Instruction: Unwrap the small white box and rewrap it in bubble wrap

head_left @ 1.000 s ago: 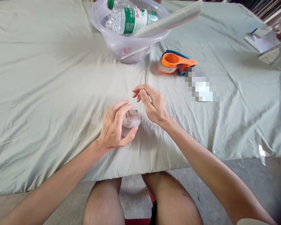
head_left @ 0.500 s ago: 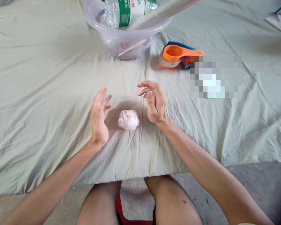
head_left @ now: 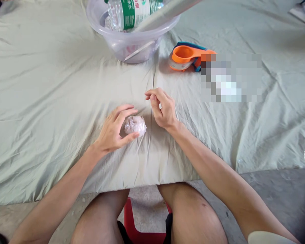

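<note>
A small lump wrapped in clear plastic point(head_left: 135, 124) lies on the pale green cloth near the table's front edge. My left hand point(head_left: 113, 130) cups it from the left, thumb against its near side and fingers curved over its far side. My right hand point(head_left: 162, 108) hovers just to the right of the lump without touching it. Its fingers are curled and the thumb is pressed to the forefinger; nothing shows between them.
A clear plastic bowl point(head_left: 122, 42) at the far middle holds a water bottle with a green label point(head_left: 128, 10) and a long grey roll point(head_left: 167, 12). An orange and blue tape dispenser point(head_left: 185, 56) lies to its right. Below the table edge are my knees and a red stool point(head_left: 132, 227).
My left hand held the lump, let it go and drew back open to the left, then came back and closed around it. My right hand stayed beside it, fingers curling tighter.
</note>
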A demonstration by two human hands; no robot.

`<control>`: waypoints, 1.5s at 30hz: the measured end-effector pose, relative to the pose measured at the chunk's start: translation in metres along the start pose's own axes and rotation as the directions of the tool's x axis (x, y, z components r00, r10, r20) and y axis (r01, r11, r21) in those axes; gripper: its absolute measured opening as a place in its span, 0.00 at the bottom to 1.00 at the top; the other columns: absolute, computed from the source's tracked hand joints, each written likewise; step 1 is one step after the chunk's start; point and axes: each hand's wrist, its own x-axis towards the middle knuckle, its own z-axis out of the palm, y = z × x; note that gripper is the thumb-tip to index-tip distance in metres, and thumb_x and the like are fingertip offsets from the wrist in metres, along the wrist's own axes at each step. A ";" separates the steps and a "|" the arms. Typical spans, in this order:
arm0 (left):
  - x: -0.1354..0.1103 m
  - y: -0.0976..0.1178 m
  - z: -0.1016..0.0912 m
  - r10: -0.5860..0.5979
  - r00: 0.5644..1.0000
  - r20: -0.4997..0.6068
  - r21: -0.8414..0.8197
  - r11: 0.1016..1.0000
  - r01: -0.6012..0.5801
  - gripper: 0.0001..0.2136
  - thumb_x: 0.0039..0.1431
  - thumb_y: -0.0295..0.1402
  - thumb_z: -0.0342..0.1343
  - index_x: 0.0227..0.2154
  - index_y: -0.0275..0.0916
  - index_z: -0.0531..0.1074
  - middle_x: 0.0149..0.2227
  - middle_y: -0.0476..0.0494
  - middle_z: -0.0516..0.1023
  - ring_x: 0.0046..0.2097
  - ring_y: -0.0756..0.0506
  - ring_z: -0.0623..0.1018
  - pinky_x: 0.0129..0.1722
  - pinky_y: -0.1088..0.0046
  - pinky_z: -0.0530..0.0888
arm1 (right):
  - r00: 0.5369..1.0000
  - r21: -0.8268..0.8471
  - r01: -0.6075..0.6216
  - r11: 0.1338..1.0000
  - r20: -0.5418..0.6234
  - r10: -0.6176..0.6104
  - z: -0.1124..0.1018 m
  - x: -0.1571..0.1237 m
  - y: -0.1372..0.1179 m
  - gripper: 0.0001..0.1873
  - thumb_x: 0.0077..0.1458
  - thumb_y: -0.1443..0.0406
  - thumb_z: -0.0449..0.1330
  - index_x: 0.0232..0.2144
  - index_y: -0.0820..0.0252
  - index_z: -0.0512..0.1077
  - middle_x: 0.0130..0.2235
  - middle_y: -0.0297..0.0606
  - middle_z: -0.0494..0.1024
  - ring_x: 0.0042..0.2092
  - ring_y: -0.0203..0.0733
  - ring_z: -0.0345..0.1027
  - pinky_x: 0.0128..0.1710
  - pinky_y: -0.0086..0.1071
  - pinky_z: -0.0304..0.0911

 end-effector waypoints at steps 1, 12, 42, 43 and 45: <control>0.000 0.000 0.000 0.033 0.999 0.031 0.037 0.999 -0.034 0.30 0.75 0.57 0.61 0.69 0.43 0.70 0.69 0.30 0.77 0.69 0.30 0.80 0.67 0.49 0.79 | 1.000 0.002 -0.002 1.000 0.000 0.002 0.000 0.000 0.001 0.28 0.83 0.45 0.41 0.49 0.51 0.76 0.47 0.43 0.83 0.48 0.48 0.77 0.53 0.45 0.70; -0.004 0.000 0.006 -0.109 0.992 0.068 -0.133 0.984 0.117 0.24 0.73 0.50 0.67 0.63 0.45 0.71 0.58 0.37 0.84 0.55 0.38 0.87 0.55 0.61 0.84 | 1.000 0.010 -0.008 1.000 -0.001 0.008 0.003 0.001 0.003 0.29 0.83 0.43 0.42 0.47 0.51 0.76 0.45 0.42 0.82 0.43 0.47 0.75 0.51 0.44 0.69; 0.009 -0.012 0.003 -0.561 0.753 -0.342 -0.221 0.828 0.516 0.14 0.77 0.43 0.55 0.44 0.41 0.81 0.35 0.45 0.85 0.36 0.46 0.83 0.38 0.70 0.77 | 0.997 -0.036 -0.042 0.998 -0.068 0.040 0.005 0.003 0.014 0.20 0.82 0.52 0.50 0.47 0.54 0.77 0.30 0.32 0.73 0.30 0.39 0.65 0.36 0.36 0.61; 0.010 -0.015 0.001 -0.587 0.734 -0.342 -0.252 0.810 0.530 0.12 0.75 0.42 0.57 0.45 0.40 0.81 0.33 0.47 0.83 0.33 0.46 0.81 0.36 0.70 0.76 | 0.994 -0.024 -0.081 0.996 -0.081 0.079 0.003 0.003 0.013 0.19 0.81 0.52 0.50 0.47 0.54 0.77 0.29 0.30 0.71 0.29 0.38 0.63 0.35 0.36 0.60; 0.011 -0.019 -0.004 -0.613 0.728 -0.307 -0.291 0.789 0.542 0.13 0.71 0.43 0.60 0.46 0.40 0.81 0.30 0.49 0.81 0.29 0.47 0.78 0.34 0.70 0.75 | 0.987 -0.017 -0.142 0.990 -0.079 0.141 -0.002 0.004 0.010 0.20 0.81 0.51 0.50 0.45 0.54 0.76 0.28 0.28 0.67 0.27 0.37 0.59 0.33 0.35 0.57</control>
